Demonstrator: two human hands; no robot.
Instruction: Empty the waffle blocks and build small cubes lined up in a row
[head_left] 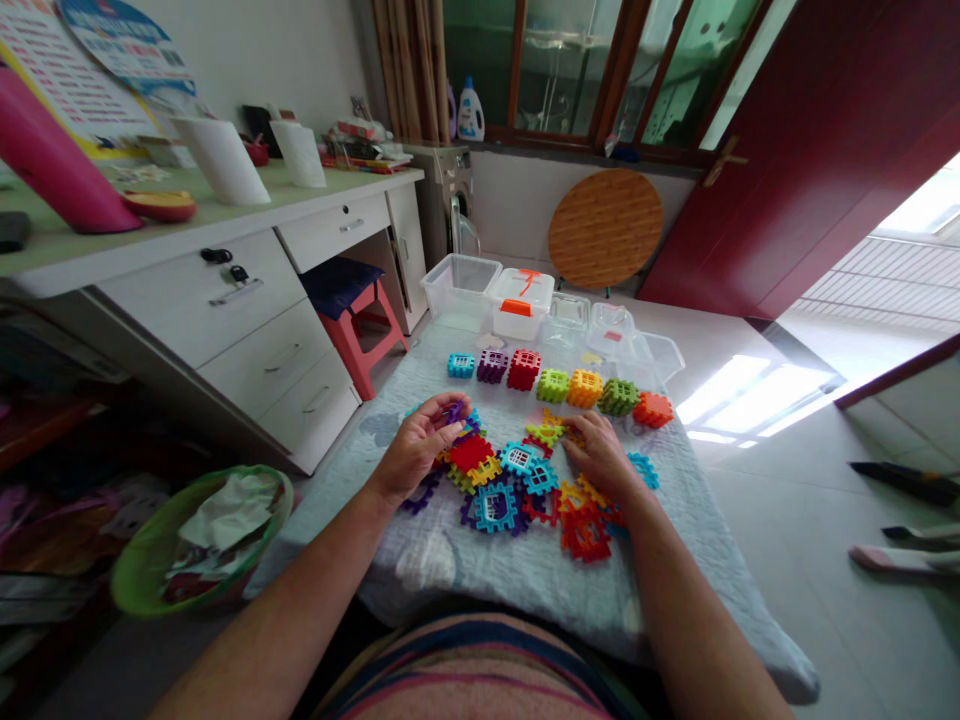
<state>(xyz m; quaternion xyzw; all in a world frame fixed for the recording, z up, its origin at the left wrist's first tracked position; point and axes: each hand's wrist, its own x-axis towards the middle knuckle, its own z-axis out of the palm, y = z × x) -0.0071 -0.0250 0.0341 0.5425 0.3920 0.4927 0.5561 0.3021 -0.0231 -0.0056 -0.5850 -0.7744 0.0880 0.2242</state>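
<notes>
My left hand (424, 443) is closed, pinching a purple plastic interlocking tile (455, 411) between thumb and fingers above the left side of a loose pile. My right hand (600, 447) lies palm down at the right of the pile, its fingers stretched beside yellow and lime tiles (546, 432); its fingertips are partly hidden. Between the hands lie a red tile (472, 454), light-blue window tiles (495, 507) and several others in purple, yellow and orange. Beyond them stands a row of built cubes, among them a dark red cube (523, 370) and an orange cube (653, 409).
Clear plastic boxes (461, 285) stand at the table's far edge, one with an orange-latched lid (517, 307). A grey-blue cloth (420, 560) covers the table. On the left are a green waste basket (127, 580), a pink stool (352, 350) and a white desk (187, 300).
</notes>
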